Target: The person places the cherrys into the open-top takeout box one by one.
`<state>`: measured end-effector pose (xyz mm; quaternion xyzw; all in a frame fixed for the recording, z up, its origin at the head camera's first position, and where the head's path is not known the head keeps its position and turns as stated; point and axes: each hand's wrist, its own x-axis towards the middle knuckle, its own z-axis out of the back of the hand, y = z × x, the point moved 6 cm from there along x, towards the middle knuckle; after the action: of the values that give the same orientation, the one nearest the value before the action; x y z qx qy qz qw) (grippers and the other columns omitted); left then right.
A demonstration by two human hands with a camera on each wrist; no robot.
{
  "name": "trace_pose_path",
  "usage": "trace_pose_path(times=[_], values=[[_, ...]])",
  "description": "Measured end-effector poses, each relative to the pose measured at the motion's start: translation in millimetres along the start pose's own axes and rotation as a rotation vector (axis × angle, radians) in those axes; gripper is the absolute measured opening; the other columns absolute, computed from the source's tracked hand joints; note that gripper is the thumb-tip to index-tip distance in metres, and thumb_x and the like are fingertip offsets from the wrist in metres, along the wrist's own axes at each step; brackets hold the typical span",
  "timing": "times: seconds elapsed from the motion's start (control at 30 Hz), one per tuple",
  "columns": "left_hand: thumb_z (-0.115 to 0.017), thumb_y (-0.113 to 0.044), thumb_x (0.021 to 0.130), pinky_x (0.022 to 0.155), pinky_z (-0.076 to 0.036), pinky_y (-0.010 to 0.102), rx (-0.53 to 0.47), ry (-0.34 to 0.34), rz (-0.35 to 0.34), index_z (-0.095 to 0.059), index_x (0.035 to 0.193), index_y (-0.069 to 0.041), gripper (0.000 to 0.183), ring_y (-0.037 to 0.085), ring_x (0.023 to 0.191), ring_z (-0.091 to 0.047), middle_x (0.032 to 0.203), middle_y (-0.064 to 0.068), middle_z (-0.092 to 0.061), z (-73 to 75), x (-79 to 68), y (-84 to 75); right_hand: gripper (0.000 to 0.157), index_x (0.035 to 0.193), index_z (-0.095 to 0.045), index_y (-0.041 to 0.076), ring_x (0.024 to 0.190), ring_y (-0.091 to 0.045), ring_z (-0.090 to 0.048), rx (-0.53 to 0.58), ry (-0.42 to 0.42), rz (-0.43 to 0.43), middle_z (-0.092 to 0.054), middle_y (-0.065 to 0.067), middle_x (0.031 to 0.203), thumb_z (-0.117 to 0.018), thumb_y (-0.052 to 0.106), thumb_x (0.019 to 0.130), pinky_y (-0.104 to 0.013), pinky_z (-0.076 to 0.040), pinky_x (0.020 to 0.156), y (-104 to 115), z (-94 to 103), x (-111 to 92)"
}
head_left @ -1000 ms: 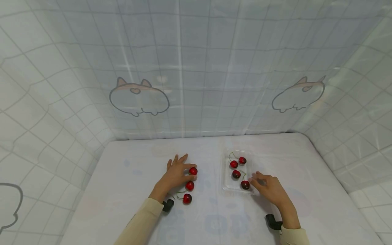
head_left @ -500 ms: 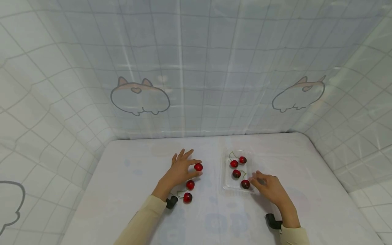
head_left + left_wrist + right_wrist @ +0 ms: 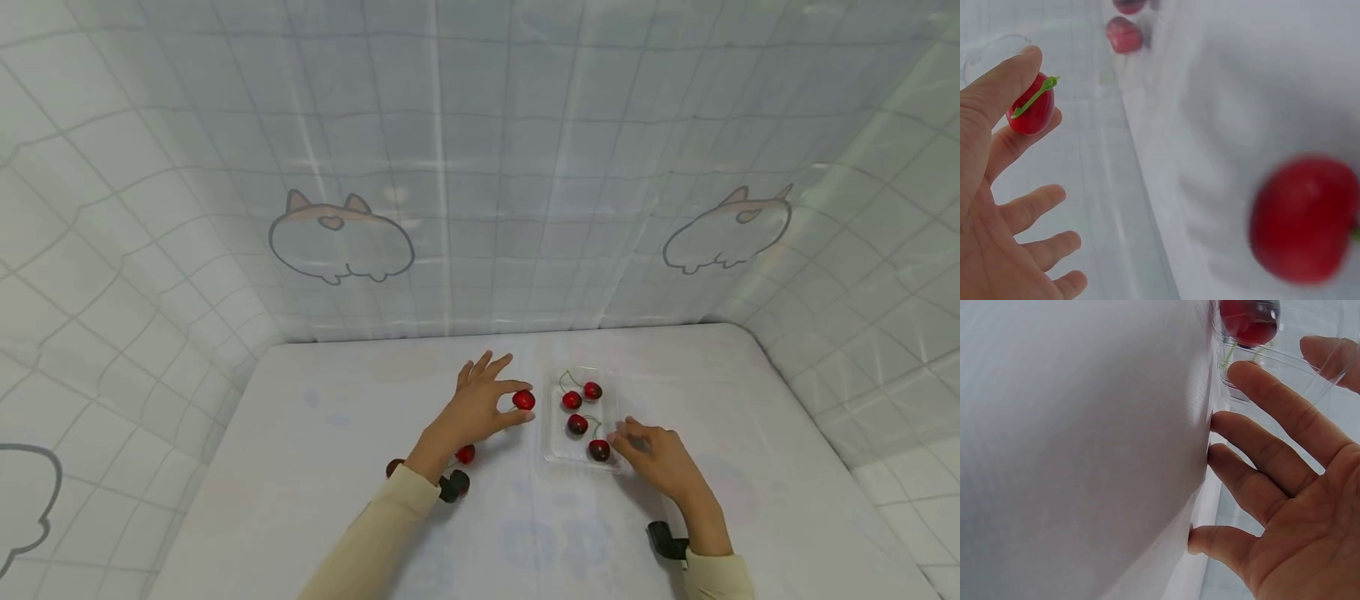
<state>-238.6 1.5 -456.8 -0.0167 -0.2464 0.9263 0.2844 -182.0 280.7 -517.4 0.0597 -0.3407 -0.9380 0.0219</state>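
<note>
My left hand [image 3: 477,408] pinches a red cherry [image 3: 523,400] between thumb and index finger, its other fingers spread. In the left wrist view that cherry [image 3: 1034,112] shows a short green stem across it. It is held just left of a clear plastic container [image 3: 553,457], which has several dark red cherries [image 3: 577,424] inside. My right hand [image 3: 663,462] holds the container's right rim with thumb and index finger. In the right wrist view the other fingertips [image 3: 1225,422] of this hand rest on the tablecloth, and a cherry [image 3: 1250,322] shows through the clear wall.
Near the left wrist, a cherry [image 3: 466,454] lies on the white tablecloth [image 3: 300,467]; two more are partly covered by the wrist camera [image 3: 453,487] and sleeve [image 3: 375,533]. Grid-patterned curtains [image 3: 480,208] stand behind and at both sides of the table.
The left hand has lifted its cherry off the cloth and carried it right, toward the container. Its wrist now covers part of the loose cherries. The right hand has stayed in place.
</note>
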Motion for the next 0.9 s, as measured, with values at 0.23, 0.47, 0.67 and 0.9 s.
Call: trace_pose_path(times=[0.23,0.47,0.67,0.9], values=[[-0.068,-0.055,0.092,0.118,-0.008,0.060,0.011,0.032,-0.043,-0.068,0.133,-0.028,0.048,0.037,0.152,-0.013,0.162,0.008,-0.031,-13.6,18.1,-30.7,0.054,0.125,-0.070,0.000,0.133,-0.048,-0.046,0.013,-0.010,-0.004,-0.054,-0.026,0.140,-0.062,0.047,0.099,-0.064,-0.034,0.107,-3.3,0.2,1.3],[-0.068,-0.054,0.092,0.118,-0.010,0.060,0.026,0.089,-0.066,-0.068,0.133,-0.030,0.048,0.036,0.152,-0.012,0.162,0.008,-0.031,-30.1,30.3,-50.0,0.053,0.125,-0.070,0.001,0.133,-0.049,-0.045,0.007,-0.011,-0.008,-0.054,-0.026,0.140,-0.062,0.046,0.099,-0.066,-0.035,0.106,-4.6,-2.1,2.4],[-0.069,-0.056,0.091,0.118,-0.012,0.060,0.068,0.113,-0.070,-0.069,0.131,-0.031,0.048,0.036,0.152,-0.011,0.162,0.008,-0.030,-43.4,35.8,-52.7,0.052,0.125,-0.070,0.000,0.131,-0.050,-0.047,-0.003,-0.019,0.005,-0.055,-0.027,0.138,-0.062,0.045,0.099,-0.067,-0.037,0.103,-4.2,-1.7,2.0],[-0.072,-0.057,0.087,0.117,-0.012,0.062,0.166,0.147,-0.073,-0.072,0.127,-0.034,0.046,0.038,0.152,-0.006,0.165,0.009,-0.025,-58.8,37.9,-53.9,0.054,0.126,-0.069,-0.001,0.132,-0.050,-0.046,0.010,-0.015,0.012,-0.055,-0.026,0.139,-0.061,0.046,0.100,-0.067,-0.036,0.104,-0.6,1.0,-0.6]])
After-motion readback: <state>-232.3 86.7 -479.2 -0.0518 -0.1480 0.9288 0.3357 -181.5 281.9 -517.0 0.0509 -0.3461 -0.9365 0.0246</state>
